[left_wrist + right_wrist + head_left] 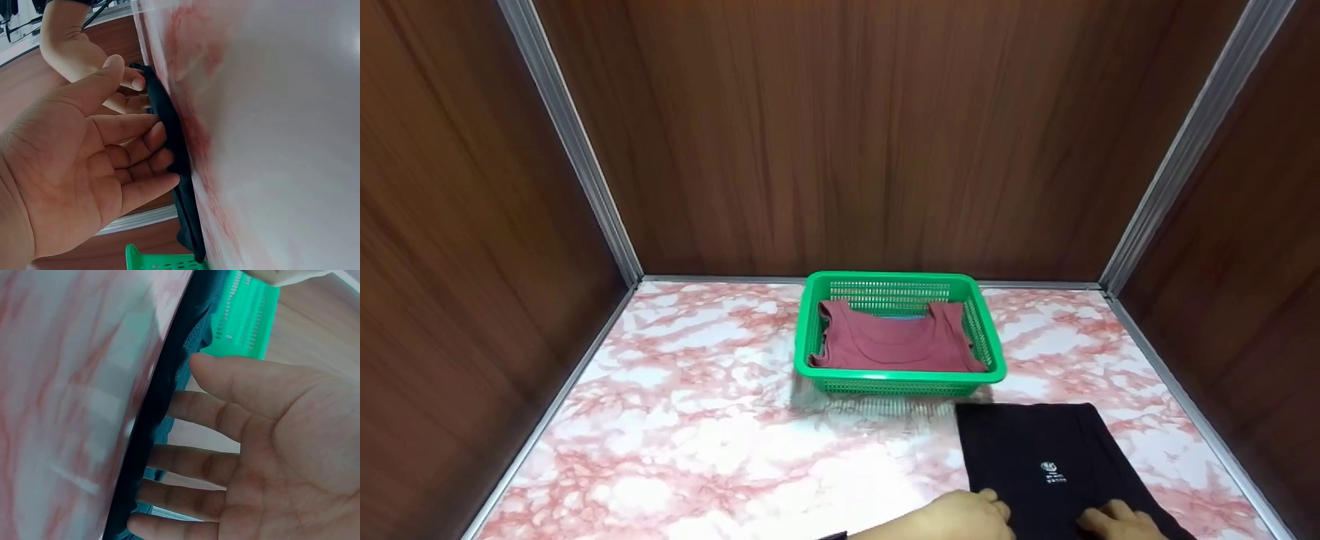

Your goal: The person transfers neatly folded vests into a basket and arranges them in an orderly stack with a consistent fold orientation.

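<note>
A black folded garment point(1020, 442) with a small white print lies flat at the front right of the table. My left hand point(960, 517) is at its left edge. In the left wrist view the fingers of this hand point(84, 157) are slightly bent, tips against the dark cloth point(185, 208), thumb apart. Over the garment's near part is my right hand point(1119, 521). The right wrist view shows that hand point(264, 444) with straight, spread fingers, their tips touching the cloth point(163, 377). The garment's near end is cut off by the head view's lower border.
Behind the garment, toward the middle back, stands a green plastic basket point(901, 376). Inside it lies a folded dull-red top point(892, 341), with a bit of blue showing behind. Brown wood-grain panels point(840, 135) wall in the marbled table point(682, 442) at the back and both sides.
</note>
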Demonstrator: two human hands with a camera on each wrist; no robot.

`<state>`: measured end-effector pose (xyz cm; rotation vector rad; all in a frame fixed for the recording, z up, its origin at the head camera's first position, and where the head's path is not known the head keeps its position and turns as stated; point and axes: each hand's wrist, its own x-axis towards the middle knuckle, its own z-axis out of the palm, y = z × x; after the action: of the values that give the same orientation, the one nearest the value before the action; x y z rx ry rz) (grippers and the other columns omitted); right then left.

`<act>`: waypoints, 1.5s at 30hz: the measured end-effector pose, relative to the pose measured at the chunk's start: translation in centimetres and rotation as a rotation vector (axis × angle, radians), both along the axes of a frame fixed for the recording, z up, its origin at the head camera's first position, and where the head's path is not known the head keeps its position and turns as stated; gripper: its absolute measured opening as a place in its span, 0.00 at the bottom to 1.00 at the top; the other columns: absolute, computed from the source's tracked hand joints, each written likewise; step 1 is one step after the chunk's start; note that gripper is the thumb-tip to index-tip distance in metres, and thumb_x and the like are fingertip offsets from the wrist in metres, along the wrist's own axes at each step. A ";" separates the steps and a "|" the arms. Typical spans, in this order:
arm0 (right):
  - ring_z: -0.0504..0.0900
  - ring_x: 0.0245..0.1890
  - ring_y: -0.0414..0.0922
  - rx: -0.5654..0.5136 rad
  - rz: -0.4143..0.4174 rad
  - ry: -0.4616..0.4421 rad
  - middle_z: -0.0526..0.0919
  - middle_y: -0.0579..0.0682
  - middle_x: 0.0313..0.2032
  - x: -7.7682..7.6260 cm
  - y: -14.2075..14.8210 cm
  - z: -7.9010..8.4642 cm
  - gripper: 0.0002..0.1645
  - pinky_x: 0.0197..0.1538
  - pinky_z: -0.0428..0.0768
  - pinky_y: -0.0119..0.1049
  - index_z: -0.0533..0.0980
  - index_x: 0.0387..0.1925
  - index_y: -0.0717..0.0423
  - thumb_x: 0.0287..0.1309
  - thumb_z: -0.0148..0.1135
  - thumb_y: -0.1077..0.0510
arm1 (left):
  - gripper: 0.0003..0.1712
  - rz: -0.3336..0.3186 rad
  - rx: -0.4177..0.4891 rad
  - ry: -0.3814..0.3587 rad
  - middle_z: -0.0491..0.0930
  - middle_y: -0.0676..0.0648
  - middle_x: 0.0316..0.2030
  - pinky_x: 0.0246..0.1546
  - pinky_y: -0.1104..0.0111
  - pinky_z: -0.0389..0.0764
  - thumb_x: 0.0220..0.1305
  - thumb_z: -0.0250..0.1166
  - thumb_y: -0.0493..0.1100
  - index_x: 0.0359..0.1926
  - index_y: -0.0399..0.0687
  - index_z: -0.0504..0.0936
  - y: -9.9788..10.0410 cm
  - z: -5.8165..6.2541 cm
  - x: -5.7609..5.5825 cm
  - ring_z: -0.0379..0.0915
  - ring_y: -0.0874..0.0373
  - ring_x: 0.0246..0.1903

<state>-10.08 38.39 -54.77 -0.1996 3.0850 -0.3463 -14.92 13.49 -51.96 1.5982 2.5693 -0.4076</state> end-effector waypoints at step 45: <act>0.72 0.38 0.47 0.046 0.168 0.000 0.74 0.43 0.37 -0.6 -12.9 0.6 0.35 0.33 0.76 0.45 0.83 0.46 0.46 0.43 0.62 0.28 | 0.11 0.084 0.282 -0.024 0.78 0.61 0.32 0.26 0.79 0.67 0.59 0.63 0.57 0.38 0.65 0.88 -15.2 -0.5 -0.3 0.65 0.67 0.31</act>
<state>-10.68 25.46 -54.17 -0.4541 3.0439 -0.2690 -15.26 -1.71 -52.45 1.5523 2.7637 -0.0183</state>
